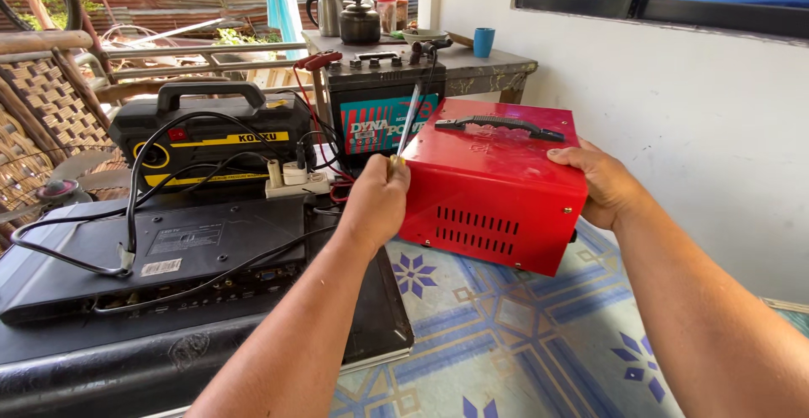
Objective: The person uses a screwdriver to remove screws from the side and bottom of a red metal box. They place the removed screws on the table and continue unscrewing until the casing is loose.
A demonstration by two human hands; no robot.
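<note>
The left hand (377,203) is curled shut around the yellow handle of a screwdriver (408,123), whose thin metal shaft rises up and slightly right from the fist, passing in front of the car battery (383,108). Only a sliver of the handle shows above the knuckles; the rest is buried in the grip, and the tip is hard to make out against the battery's label. The fist sits right against the left face of the red metal box (493,190), near its upper left corner.

The right hand (600,184) clasps the box's upper right corner, thumb laid flat on the top panel and the fingers wrapped down the far side, where they are hidden. The box is held tilted, with its black carry handle (502,125) on top and a row of vent slots on the face turned to the camera. Whether its base touches the patterned floor mat (506,334) cannot be told; its lower edge seems to hang just above it.

To the left lies a flat black device (160,258) with black cables (135,207) looped over it, its near edge cut off by a dark bar. Behind it stands a black and yellow case (211,136), and a white power strip (297,184) lies between that case and the battery. A grey table (493,66) beyond carries a kettle (327,12) and a blue cup (484,41).
</note>
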